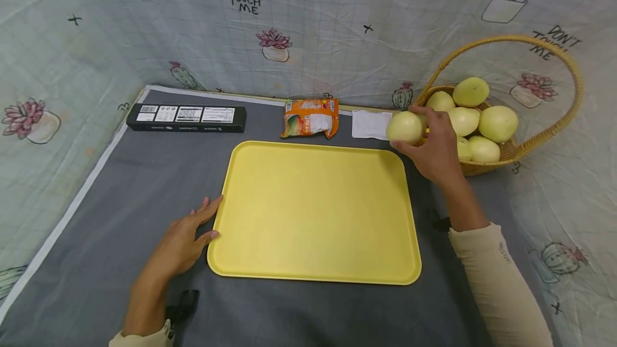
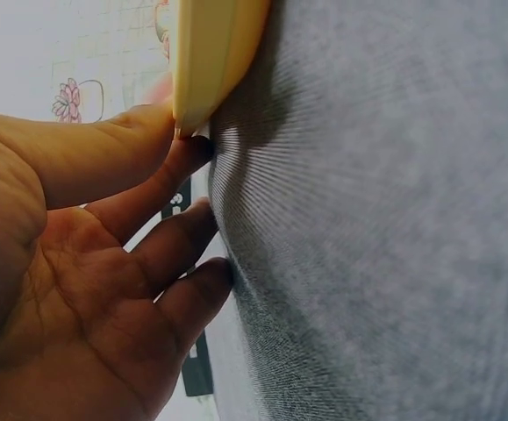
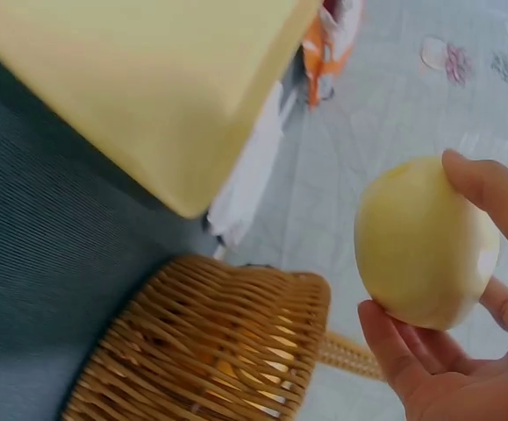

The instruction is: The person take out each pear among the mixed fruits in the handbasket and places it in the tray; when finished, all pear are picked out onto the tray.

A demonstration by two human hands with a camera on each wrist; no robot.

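Note:
In the head view, my right hand (image 1: pixel 436 146) holds a round, pale yellow-green fruit (image 1: pixel 405 128) between thumb and fingers, beside the left rim of a wicker basket (image 1: pixel 530 146). The right wrist view has this fruit (image 3: pixel 425 244) raised above the basket's woven side (image 3: pixel 201 342). Several similar fruits (image 1: pixel 498 123) lie inside the basket. My left hand (image 1: pixel 180 242) is at the left edge of a yellow tray (image 1: pixel 315 213), fingers spread, thumb and index fingertips at its rim. Up close in the left wrist view, the thumb (image 2: pixel 104 158) meets the tray's edge (image 2: pixel 210 61).
Behind the tray are a long black box (image 1: pixel 186 118), an orange snack packet (image 1: pixel 310 118) and a flat white packet (image 1: pixel 370 124). The basket's tall handle (image 1: pixel 576 84) arches over the fruits. A patterned cloth (image 1: pixel 318 42) hangs along the back and sides of the grey tabletop (image 1: pixel 120 191).

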